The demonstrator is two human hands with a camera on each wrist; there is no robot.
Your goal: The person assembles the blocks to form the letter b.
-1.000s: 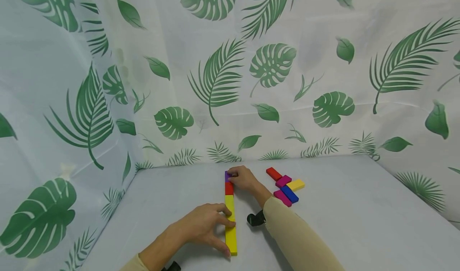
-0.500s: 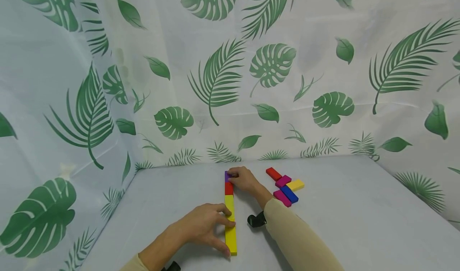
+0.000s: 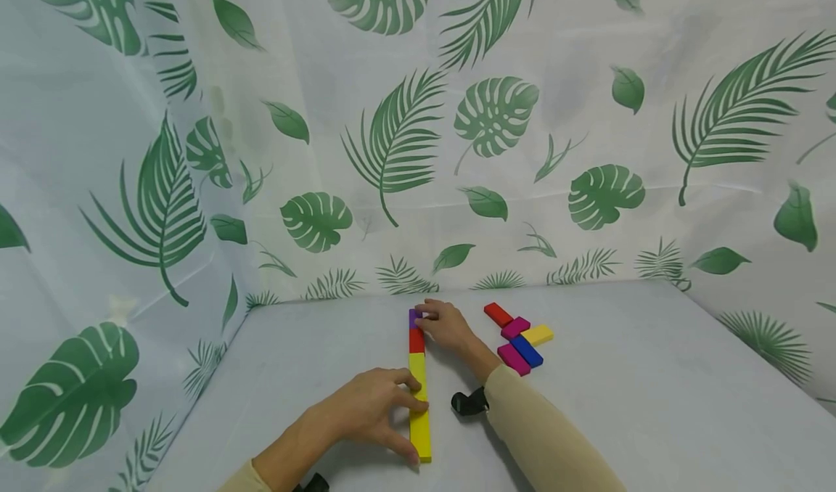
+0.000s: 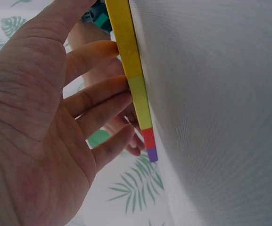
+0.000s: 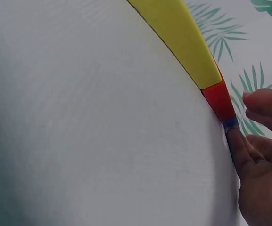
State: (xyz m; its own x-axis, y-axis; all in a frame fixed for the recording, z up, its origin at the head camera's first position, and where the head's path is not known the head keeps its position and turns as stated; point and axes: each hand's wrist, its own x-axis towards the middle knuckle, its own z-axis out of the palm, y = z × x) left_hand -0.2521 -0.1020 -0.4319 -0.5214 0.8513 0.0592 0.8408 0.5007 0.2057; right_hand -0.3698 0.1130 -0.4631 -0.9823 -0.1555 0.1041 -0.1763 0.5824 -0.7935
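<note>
Two yellow blocks [image 3: 421,436], a red block [image 3: 416,342] and a purple block [image 3: 413,318] lie end to end in a straight row running away from the person. My left hand [image 3: 369,407] is spread over the near part, its fingertips touching the yellow blocks and the thumb beside the near end. At the far end, my right hand [image 3: 449,328] has one digit against the purple block, seen in the right wrist view as a blue-purple end [image 5: 230,123]. Its other fingers stand loosely extended, apart from the block. Neither hand curls round a block.
Right of the row lies a loose cluster of blocks: red [image 3: 498,314], magenta [image 3: 515,327], yellow [image 3: 538,335], blue [image 3: 526,351] and another magenta [image 3: 513,359]. White leaf-printed cloth [image 3: 522,209] hangs behind and along the sides of the white tabletop [image 3: 627,398].
My right hand's fingers have loosened and straightened at the purple block, baring more of it, and that wrist has shifted slightly right. The left hand and the row stay in place.
</note>
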